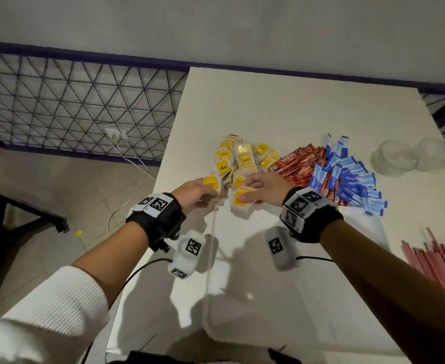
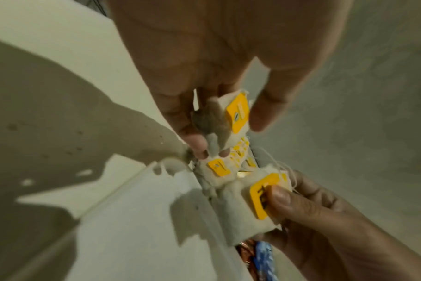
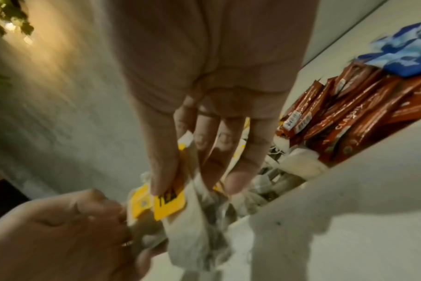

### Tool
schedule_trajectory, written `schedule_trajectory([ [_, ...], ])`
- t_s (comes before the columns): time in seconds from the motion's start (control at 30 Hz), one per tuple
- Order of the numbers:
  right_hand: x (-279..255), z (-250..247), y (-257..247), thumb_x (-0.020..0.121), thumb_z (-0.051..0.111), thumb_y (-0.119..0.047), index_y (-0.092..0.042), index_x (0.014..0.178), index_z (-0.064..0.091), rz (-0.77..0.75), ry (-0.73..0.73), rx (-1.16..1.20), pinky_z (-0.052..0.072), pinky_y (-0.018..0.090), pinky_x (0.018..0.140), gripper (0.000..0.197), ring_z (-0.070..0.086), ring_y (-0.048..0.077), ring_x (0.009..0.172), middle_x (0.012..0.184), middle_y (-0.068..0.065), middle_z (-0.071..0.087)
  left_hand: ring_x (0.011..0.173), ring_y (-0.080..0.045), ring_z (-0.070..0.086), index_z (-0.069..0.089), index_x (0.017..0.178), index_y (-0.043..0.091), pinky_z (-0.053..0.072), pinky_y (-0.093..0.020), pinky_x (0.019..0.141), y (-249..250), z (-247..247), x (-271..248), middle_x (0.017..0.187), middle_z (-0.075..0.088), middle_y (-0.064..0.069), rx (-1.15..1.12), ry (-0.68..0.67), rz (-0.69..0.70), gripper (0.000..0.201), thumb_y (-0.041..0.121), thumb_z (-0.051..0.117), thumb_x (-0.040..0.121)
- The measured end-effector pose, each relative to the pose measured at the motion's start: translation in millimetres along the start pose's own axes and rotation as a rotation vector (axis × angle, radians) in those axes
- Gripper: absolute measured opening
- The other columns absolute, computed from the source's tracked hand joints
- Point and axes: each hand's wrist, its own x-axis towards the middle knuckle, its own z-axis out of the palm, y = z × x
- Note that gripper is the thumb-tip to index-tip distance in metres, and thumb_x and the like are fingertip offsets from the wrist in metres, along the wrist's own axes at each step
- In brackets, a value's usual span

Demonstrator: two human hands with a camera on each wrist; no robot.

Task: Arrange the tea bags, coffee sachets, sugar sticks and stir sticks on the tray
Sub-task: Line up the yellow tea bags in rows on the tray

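While both your hands work at the near edge of the tea bag pile (image 1: 242,161) | left hand (image 1: 195,191) pinches a soft yellow-tagged bag (image 1: 212,183) | right hand (image 1: 262,186) pinches another bag (image 1: 241,200) | glossy red coffee sachets (image 1: 299,165) right of pile.

White ribbed sleeve (image 1: 45,311), blk wristbands (image 1: 161,219) w/ tagged white cam blocks (image 1: 187,256), cables.

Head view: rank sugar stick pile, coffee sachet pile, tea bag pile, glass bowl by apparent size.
1. Sugar stick pile
2. Tea bag pile, partly hidden by hands
3. Coffee sachet pile, partly under the sugar, so close to tea
4. Glass bowl
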Motion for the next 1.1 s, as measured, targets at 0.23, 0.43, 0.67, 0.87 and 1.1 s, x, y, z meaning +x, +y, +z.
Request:
schedule_trajectory([
  [0.23,0.9,14.2,-6.1,0.081,0.065,0.001,0.001,0.108,0.058,0.014,-0.080,0.162,0.050,0.012,0.050,0.028,0.060,0.000,0.051,0.075,-0.004,0.063,0.050,0.000,0.043,0.058,0.085,0.016,0.039,-0.009,0.050,-2.7,8.6,13.1,0.056,0.052,0.010,0.080,-0.374,-0.004,0.035,0.012,0.075,0.055],
  [0.43,9.4,29.7,0.5,0.077,0.072,-0.007,-0.012,0.081,0.060,0.010,0.038,0.161,0.049,0.021,0.053,0.014,0.053,0.006,0.042,0.046,-0.009,0.057,0.045,-0.011,0.059,0.058,0.086,0.004,0.059,-0.027,0.058,-21.2,-12.1,12.1,0.061,0.062,-0.007,-0.068,-0.361,-0.108,0.010,-0.004,0.052,0.088],
  [0.67,21.1,47.7,10.3,0.082,0.066,-0.007,-0.008,0.065,0.057,0.080,-0.010,0.255,0.053,0.018,0.052,0.020,0.056,0.004,0.042,0.045,-0.004,0.059,0.045,-0.010,0.040,0.060,0.087,0.008,0.032,-0.021,0.045,-40.1,-20.0,18.9,0.060,0.048,-0.005,-0.086,-0.123,0.028,0.013,-0.004,0.057,0.085],
  [0.87,29.7,44.2,18.1,0.079,0.069,-0.005,-0.012,0.054,0.059,0.084,-0.010,0.359,0.054,0.025,0.066,0.028,0.057,0.011,0.052,0.054,0.003,0.058,0.046,-0.005,0.056,0.062,0.092,0.006,0.056,-0.026,0.067,-43.6,-18.6,26.2,0.056,0.059,0.002,-0.057,-0.060,0.029,0.009,0.000,0.060,0.086],
  [1.1,30.5,38.1,30.3,0.079,0.067,-0.001,-0.008,0.061,0.050,0.118,0.001,0.513,0.056,0.020,0.058,0.026,0.063,0.009,0.051,0.052,-0.001,0.064,0.040,-0.005,0.050,0.062,0.064,0.010,0.052,-0.016,0.051,-51.5,-29.1,25.4,0.045,0.053,0.004,-0.120,-0.122,0.036,0.034,-0.009,0.049,0.089],
])
